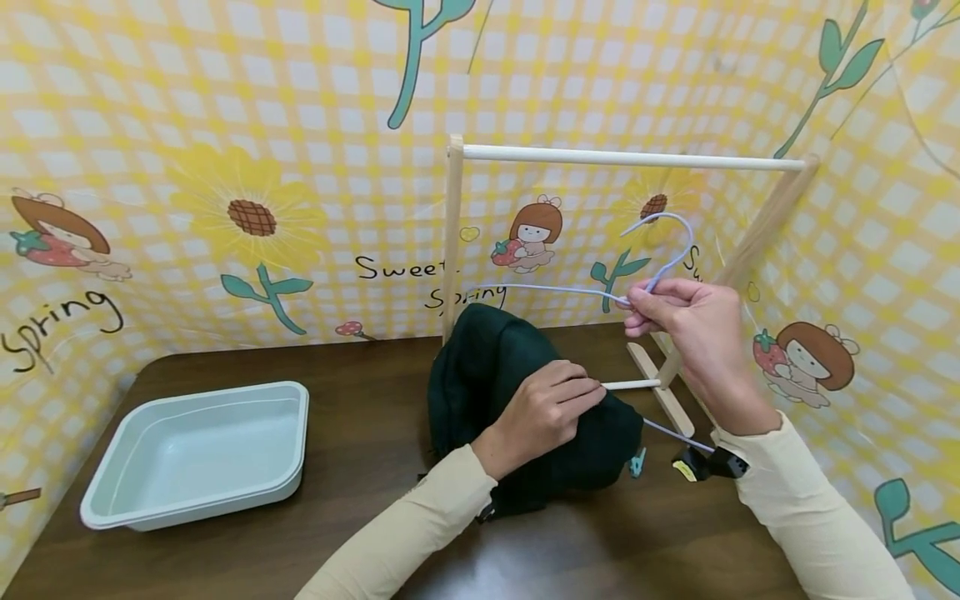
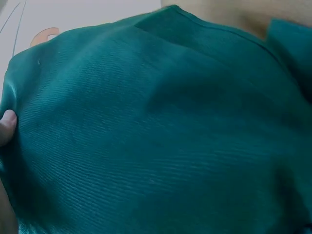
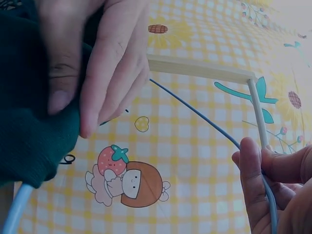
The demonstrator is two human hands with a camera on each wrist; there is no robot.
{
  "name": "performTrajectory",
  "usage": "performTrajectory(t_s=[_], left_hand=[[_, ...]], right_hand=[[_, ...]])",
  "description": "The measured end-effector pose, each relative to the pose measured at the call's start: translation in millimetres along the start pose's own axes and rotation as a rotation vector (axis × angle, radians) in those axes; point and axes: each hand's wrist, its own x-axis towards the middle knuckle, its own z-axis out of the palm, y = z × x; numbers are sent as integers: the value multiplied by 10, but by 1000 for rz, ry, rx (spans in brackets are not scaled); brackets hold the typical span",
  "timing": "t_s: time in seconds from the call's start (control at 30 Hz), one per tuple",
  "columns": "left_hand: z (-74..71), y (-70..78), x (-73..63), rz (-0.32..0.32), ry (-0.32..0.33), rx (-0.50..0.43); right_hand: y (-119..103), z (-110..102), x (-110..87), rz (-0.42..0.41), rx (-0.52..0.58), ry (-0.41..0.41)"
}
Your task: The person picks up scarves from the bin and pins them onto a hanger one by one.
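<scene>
A dark green garment, bunched and folded, hangs in front of the wooden rack and fills most of the left wrist view. My left hand grips its upper edge, thumb on one side and fingers on the other in the right wrist view. My right hand pinches a thin lavender-blue wire hanger just below its hook, which points up and curves left. One arm of the hanger runs left to behind the garment's top. Another stretch of lavender-blue wire shows at the garment's lower right, while the garment hides the rest.
A wooden rack with a white top rod stands against the patterned backdrop. At left on the brown table sits a pale blue tub. A small teal clothespin lies right of the garment.
</scene>
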Motion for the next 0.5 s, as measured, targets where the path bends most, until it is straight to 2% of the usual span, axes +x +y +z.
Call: performTrajectory(t_s=[0.27,0.5], left_hand=[[-16,-7,26,-41,92,-97],[-21,-14,127,-131,102,-165]], right_hand=[[40,57,-19,-12,-7,-43],[51,95,-31,11,-38,-37]])
